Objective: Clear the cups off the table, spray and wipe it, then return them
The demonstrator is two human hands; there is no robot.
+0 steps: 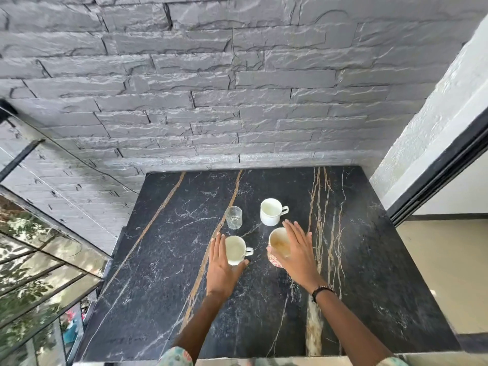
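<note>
While four cups stand upright mid-worktop (163,299), left hand (221,268), grip spread, cradles the near white cup (235,250), handle pointing right. Right hand (298,252), fingers flat, grip spread, rests against the patterned cup (277,247). Glass (233,217) and far white cup (270,211) sit behind, that handle pointing right.

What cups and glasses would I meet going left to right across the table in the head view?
Near white cup by the left hand → clear glass → far white cup → patterned cup at the right hand.
</note>
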